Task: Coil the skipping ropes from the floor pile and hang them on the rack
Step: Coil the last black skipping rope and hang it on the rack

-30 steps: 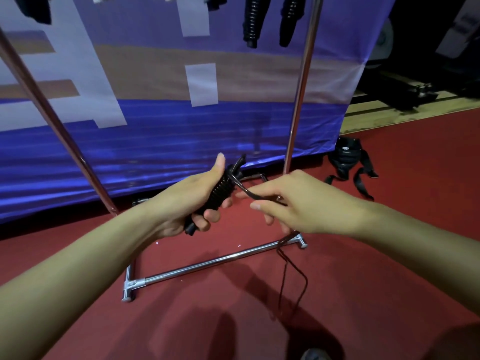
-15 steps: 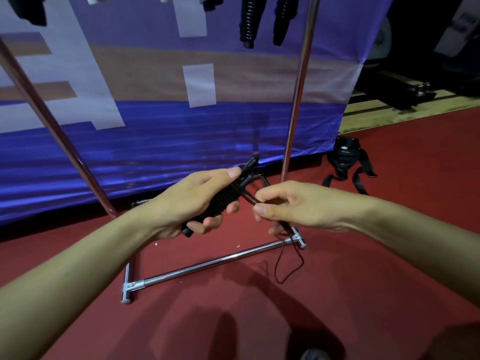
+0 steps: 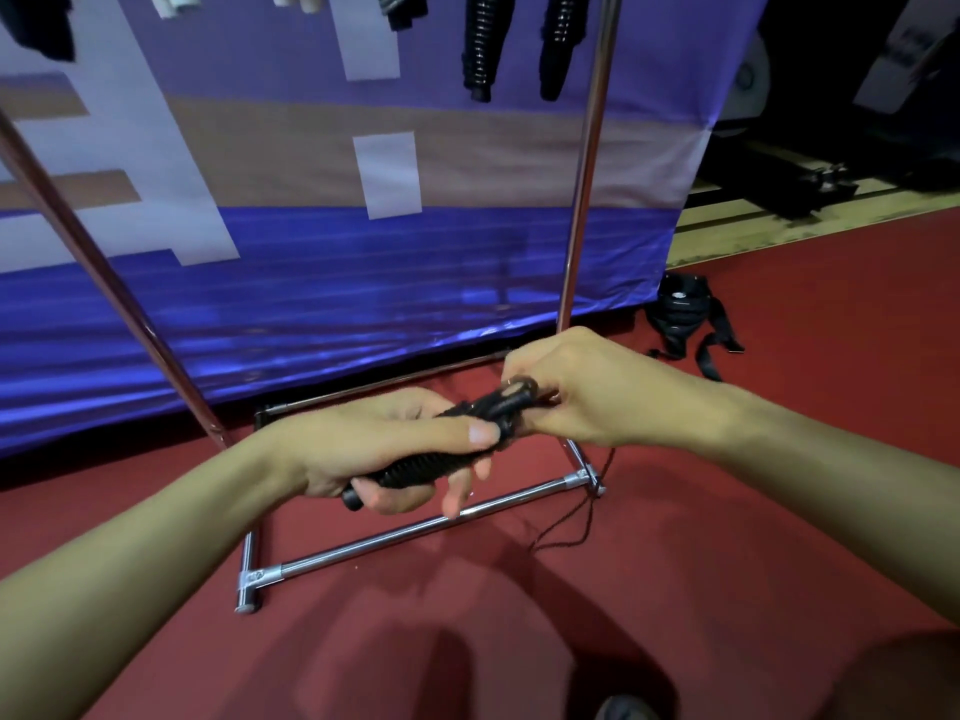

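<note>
Winding cord onto the handles, by the look of it; left hand (image 3: pixel 384 449) grip is wrapped round the ribbed black skipping-rope handle (image 3: pixel 415 467), fingers curled under and thumb laid along the top, which keeps it steady as a spool; right hand (image 3: pixel 587 392) grip pinches the cord (image 3: pixel 571 532) at the handle's far tip, where dark loops are bunched; can't tell how many turns are on, too blurred; the slack drops below the right hand in a thin loop down to the red floor (image 3: pixel 779 511), so judging coiling is nearly done but not finished; rope sits at mid-height in front of the body, not yet on the rack; rack base bar (image 3: pixel 415 527) lies just beneath the hands and the slack hangs near its right corner joint, a possible snag when lifting; right upright (image 3: pixel 587 163) stands just behind the right hand, left upright (image 3: pixel 104 283) leans off to the left, open room between them for raising the bundle; up top, hung handles (image 3: pixel 480 49) already dangle near the right upright; free span looks to be left of them; black strap bundle (image 3: pixel 680 314) lies on the floor far right, well apart; blue banner (image 3: pixel 311 304) closes the back.
</note>
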A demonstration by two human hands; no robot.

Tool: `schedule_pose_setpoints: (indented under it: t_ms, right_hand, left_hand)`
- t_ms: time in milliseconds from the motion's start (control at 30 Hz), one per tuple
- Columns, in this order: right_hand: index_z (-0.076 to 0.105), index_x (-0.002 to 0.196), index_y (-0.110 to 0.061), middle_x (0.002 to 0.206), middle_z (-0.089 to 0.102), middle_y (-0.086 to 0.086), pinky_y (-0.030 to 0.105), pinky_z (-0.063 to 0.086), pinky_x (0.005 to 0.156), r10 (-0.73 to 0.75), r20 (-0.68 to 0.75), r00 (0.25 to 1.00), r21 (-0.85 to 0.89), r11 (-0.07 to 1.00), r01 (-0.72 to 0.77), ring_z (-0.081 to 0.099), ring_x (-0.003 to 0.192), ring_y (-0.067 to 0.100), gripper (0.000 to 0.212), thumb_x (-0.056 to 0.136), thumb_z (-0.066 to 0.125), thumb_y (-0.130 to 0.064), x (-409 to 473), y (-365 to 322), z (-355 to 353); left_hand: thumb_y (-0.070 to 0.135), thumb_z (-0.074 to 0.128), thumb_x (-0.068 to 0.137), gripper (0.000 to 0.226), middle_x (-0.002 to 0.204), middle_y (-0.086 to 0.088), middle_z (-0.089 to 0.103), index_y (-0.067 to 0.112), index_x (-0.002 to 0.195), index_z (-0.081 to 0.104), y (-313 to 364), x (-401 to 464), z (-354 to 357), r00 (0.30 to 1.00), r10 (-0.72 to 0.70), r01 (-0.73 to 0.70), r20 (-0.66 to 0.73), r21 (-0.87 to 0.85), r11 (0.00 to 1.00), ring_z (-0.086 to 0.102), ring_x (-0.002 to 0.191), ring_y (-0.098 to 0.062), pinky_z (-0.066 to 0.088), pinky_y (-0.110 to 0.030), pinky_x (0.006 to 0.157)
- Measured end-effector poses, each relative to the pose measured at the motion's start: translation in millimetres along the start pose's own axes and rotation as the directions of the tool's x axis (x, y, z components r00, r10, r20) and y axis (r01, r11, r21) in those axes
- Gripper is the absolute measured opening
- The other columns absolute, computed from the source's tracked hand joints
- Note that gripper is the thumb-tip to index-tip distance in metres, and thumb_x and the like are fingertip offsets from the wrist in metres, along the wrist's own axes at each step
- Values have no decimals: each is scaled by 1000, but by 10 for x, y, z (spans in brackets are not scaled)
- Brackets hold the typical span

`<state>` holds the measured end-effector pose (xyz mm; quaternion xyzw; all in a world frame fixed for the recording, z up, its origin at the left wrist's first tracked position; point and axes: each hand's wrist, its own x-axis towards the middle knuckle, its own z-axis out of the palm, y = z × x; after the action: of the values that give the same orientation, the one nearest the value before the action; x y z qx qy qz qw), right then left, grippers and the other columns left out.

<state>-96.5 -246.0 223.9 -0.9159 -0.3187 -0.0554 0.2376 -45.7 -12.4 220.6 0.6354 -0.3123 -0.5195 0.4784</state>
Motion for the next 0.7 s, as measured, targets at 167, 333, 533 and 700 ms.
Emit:
schedule_pose_setpoints:
  t_ms: [167,333,533,700]
  right_hand:
    - [69,96,-30,79,68,-10,31,49,70,115,198,973,-262,963,-61,59,74,7,7,95,66,-37,32,-30,-82]
    - [65,86,-32,71,54,-14,32,50,68,175,233,957,-278,955,-106,54,67,2,13,96,61,-39,62,-205,-159]
    - [71,93,-26,80,66,-4,37,53,67,187,161,969,-354,927,-120,65,75,20,28,101,48,-41,43,-350,-148]
    - [69,97,-26,80,65,-2,34,47,63,164,-5,986,-520,842,-143,64,75,25,20,101,54,-38,15,-416,-110]
  left_hand:
    - [35,65,100,18,88,-7,79,18,108,66,97,43,151,979,-201,185,14,337,923,58,43,-13,32,-18,35]
    - [40,68,98,15,93,-2,80,28,107,66,51,108,156,960,-212,272,-184,424,864,63,49,-13,35,-21,39]
    - [38,67,98,26,91,-4,80,31,122,64,60,109,140,937,-169,261,-306,290,921,62,49,-13,36,-21,38]
    - [39,69,95,28,82,-1,69,22,118,67,72,74,54,930,-89,136,-358,109,985,45,49,-11,28,-18,38]
